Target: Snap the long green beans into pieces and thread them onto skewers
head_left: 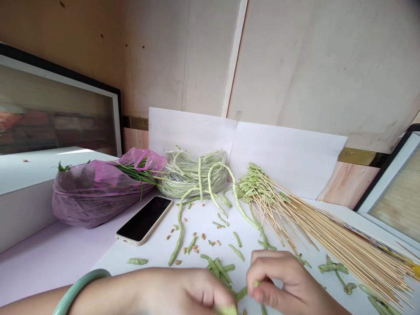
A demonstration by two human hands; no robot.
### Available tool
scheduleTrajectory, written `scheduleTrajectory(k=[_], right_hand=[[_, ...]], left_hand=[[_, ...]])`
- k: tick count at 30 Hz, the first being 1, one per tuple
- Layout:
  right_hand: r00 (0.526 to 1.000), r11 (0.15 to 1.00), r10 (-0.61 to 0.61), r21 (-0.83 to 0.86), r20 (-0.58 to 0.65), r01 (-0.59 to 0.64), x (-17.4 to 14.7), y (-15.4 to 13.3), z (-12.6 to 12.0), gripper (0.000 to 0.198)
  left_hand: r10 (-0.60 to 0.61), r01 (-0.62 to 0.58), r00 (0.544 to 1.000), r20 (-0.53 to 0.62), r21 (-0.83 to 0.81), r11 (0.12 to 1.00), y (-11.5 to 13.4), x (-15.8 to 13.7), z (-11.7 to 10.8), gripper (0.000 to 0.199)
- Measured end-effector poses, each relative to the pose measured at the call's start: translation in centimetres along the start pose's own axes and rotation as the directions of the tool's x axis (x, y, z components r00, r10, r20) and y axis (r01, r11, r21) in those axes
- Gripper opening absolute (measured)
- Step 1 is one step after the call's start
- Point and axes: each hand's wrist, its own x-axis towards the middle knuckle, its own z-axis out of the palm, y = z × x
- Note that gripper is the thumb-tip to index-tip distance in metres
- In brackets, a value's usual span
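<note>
My left hand [183, 288], with a green bangle [82, 284] on the wrist, is closed at the bottom of the view. A pale green piece of long bean [228, 310] shows at its fingertips, partly cut off by the frame's edge. My right hand [282, 280] is beside it, thumb and forefinger pinched on a small bit of green bean [256, 284]. Just beyond both hands lies a small heap of cut bean pieces [219, 267]. Whole long beans [180, 227] curl over the white table behind it.
A phone [144, 220] lies left of the beans, near a purple bag of greens [98, 192]. Behind stands a clear bag of long beans [190, 175]. To the right are bamboo skewers [334, 232], with bean bundles [257, 183] on their far ends. Brown seeds [196, 249] are scattered about.
</note>
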Motion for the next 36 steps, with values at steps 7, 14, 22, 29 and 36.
scheduleTrajectory(k=[7,14,22,29,36], right_hand=[[0.999,0.999,0.027,-0.028,-0.029,-0.028,0.1,1.5,0.0,0.036],[0.996,0.993,-0.089,-0.085,-0.029,0.086,-0.1,3.0,1.8,0.056],[0.987,0.994,-0.095,-0.058,-0.13,0.088,0.2,2.9,3.7,0.044],[0.961,0.954,-0.215,-0.249,-0.175,0.169,0.6,3.0,4.5,0.038],[0.954,0.91,-0.253,-0.374,-0.161,0.178,0.1,3.4,4.4,0.026]], left_hand=[[-0.18,-0.029,0.934,-0.309,-0.567,0.824,-0.6,1.3,-0.6,0.03],[-0.23,-0.029,0.898,-0.376,-0.569,0.822,-1.3,1.6,-0.8,0.022],[-0.259,0.108,0.9,-0.35,-0.398,0.911,-1.5,1.8,-0.4,0.047],[-0.267,0.215,0.895,-0.359,-0.179,0.96,-1.2,1.5,-0.1,0.063],[-0.25,0.293,0.873,-0.419,0.04,0.955,-0.2,1.0,0.5,0.055]])
